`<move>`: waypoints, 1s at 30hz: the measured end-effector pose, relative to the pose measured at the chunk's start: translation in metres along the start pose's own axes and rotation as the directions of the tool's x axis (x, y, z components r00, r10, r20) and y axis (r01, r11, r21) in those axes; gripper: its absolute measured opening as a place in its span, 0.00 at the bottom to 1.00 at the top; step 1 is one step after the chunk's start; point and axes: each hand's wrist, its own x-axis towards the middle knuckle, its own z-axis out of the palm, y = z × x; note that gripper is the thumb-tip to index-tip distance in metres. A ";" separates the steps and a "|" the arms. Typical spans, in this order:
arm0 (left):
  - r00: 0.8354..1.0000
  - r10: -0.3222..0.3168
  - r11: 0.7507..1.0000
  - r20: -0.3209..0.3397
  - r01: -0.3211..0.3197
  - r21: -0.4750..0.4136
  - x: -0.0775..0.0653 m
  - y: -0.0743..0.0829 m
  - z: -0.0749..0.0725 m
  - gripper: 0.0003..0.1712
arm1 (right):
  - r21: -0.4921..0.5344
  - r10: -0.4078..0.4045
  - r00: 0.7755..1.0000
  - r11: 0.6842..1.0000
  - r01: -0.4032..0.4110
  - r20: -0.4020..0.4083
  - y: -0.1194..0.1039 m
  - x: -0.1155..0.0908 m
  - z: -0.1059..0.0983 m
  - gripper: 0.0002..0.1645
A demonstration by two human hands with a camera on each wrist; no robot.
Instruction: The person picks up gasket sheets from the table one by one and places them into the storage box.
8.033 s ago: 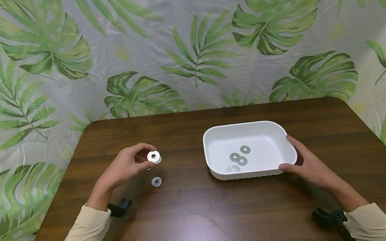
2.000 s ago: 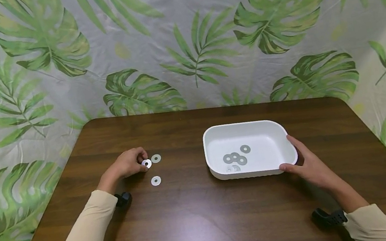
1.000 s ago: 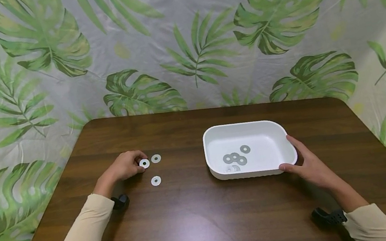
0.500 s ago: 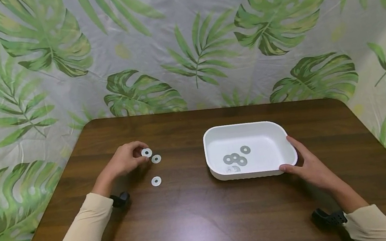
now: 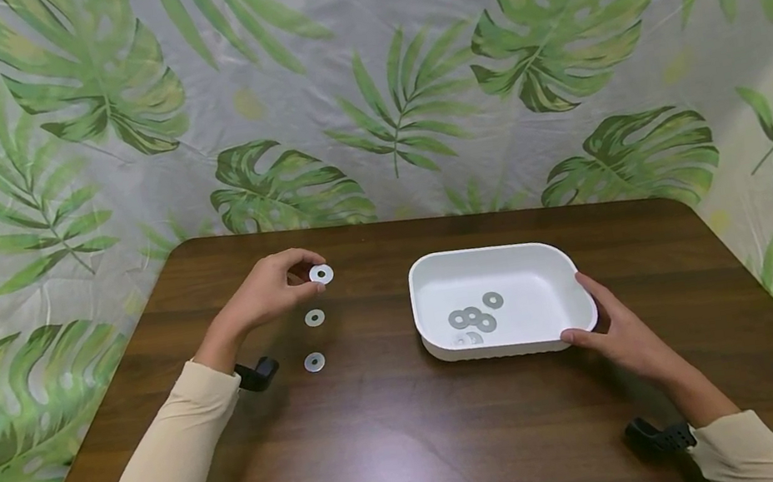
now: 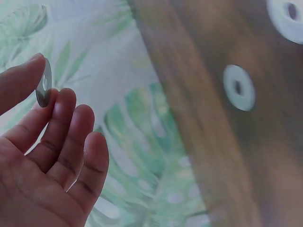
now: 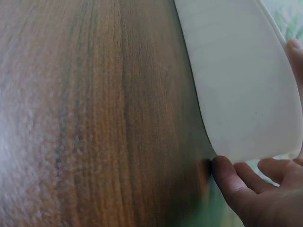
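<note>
My left hand (image 5: pixel 271 286) is raised over the left part of the table, pinching a flat metal washer (image 5: pixel 321 274) between thumb and index finger. In the left wrist view the washer (image 6: pixel 44 84) appears nearly edge-on at the fingertips, and the other fingers are loosely bent. Two more washers lie on the table, one (image 5: pixel 314 317) below the hand and one (image 5: pixel 314 362) nearer the front. My right hand (image 5: pixel 622 328) grips the right end of a white plastic tub (image 5: pixel 535 345), thumb on the near side and fingers on the far side. Several washers (image 5: pixel 492 300) lie in the tub, some overlapping.
The dark wood table (image 5: pixel 403 441) ends at a leaf-patterned cloth (image 5: pixel 405 120) hanging behind it. Black straps with cameras sit at both wrists, the left strap (image 5: pixel 257 374) close to the nearer loose washer.
My left hand has picked up a washer from the table and carried it up, right and away. One more washer shows in the tub than eight seconds ago. The right hand stays put.
</note>
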 end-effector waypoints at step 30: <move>0.984 0.177 0.979 0.021 -0.174 -0.102 0.081 0.090 0.037 0.21 | 0.020 -0.025 1.000 0.999 0.025 -0.012 0.000 -0.002 -0.001 0.62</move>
